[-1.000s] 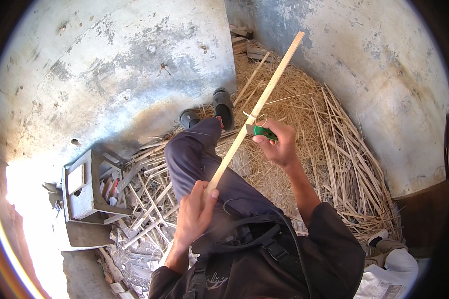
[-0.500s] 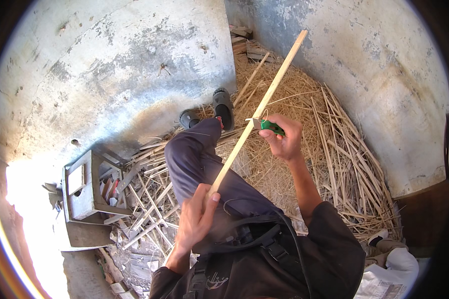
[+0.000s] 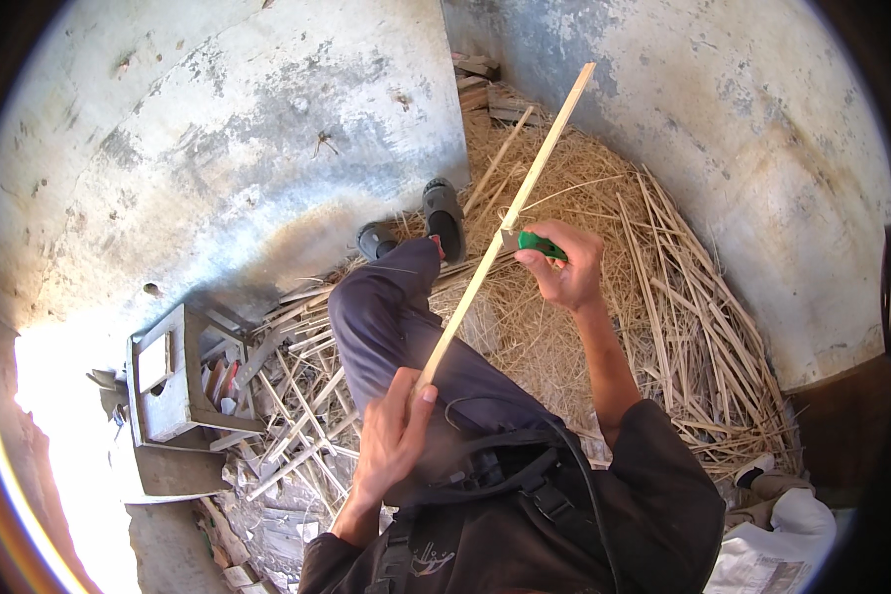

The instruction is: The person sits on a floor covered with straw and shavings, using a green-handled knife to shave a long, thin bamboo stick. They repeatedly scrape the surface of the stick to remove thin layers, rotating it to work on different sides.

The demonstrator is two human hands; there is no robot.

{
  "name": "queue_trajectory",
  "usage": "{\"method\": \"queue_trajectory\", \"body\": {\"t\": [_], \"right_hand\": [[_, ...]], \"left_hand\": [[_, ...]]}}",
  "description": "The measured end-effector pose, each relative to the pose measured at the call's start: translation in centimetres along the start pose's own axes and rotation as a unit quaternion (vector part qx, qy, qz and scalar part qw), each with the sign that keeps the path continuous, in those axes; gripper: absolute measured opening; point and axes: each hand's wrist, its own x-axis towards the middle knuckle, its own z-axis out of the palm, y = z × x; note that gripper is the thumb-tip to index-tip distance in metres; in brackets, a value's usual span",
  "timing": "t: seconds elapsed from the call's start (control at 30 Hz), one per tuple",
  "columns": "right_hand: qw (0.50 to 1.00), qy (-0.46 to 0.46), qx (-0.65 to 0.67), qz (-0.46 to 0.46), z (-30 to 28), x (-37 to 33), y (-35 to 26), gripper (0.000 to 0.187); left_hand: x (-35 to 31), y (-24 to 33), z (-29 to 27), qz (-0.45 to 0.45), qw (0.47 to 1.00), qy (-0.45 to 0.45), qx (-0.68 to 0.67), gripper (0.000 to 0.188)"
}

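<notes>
My left hand (image 3: 394, 431) is closed round the near end of a long, pale wooden strip (image 3: 475, 282). The strip slants up and away to the right, over my trouser leg (image 3: 381, 307). My right hand (image 3: 569, 265) grips a green-handled utility knife (image 3: 543, 246). Its short blade meets the strip around the middle of its length. A thin curled shaving (image 3: 510, 216) sticks up from the strip just beyond the blade.
Shavings (image 3: 584, 198) cover the floor ahead, with many loose strips (image 3: 708, 337) piled along the right wall. More strips (image 3: 297, 421) lie crisscrossed at left, beside a worn wooden box stand (image 3: 178, 376). Whitish cloth (image 3: 777, 544) lies at lower right. Stained walls (image 3: 297, 119) stand close.
The far end of the strip has shifted slightly left and turned a little. The blade stays against it, and the curl now stands a bit farther up the strip.
</notes>
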Motion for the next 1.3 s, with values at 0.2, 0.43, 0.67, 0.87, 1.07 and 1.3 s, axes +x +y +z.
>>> {"method": "queue_trajectory", "body": {"t": [0.2, 0.43, 0.67, 0.87, 1.07, 1.3], "right_hand": [[1.000, 0.006, -0.013, 0.025, -0.5, 0.2, 1.3, 0.040], [1.000, 0.019, -0.011, -0.004, 0.4, 0.3, 1.9, 0.040], [0.998, 0.024, -0.038, 0.046, -0.5, 0.8, 4.3, 0.048], [0.993, 0.055, -0.055, 0.088, -1.6, 1.5, 8.3, 0.056], [0.983, 0.073, -0.071, 0.150, -2.8, 2.1, 11.0, 0.049], [0.975, 0.064, -0.115, 0.180, -2.3, 1.6, 14.0, 0.052]], "left_hand": [[-0.4, -0.9, 0.3, 0.016, 1.000, 0.011, 0.001, 0.022], [-0.5, -1.2, -0.1, -0.003, 1.000, -0.001, -0.008, 0.024], [-1.1, -2.0, -0.4, -0.030, 0.999, -0.019, -0.003, 0.028], [-1.8, -2.1, -0.8, -0.058, 0.997, -0.042, 0.012, 0.029], [-2.3, -2.7, -1.0, -0.079, 0.995, -0.054, 0.025, 0.028], [-2.6, -3.4, -1.2, -0.085, 0.994, -0.056, 0.027, 0.028]]}}
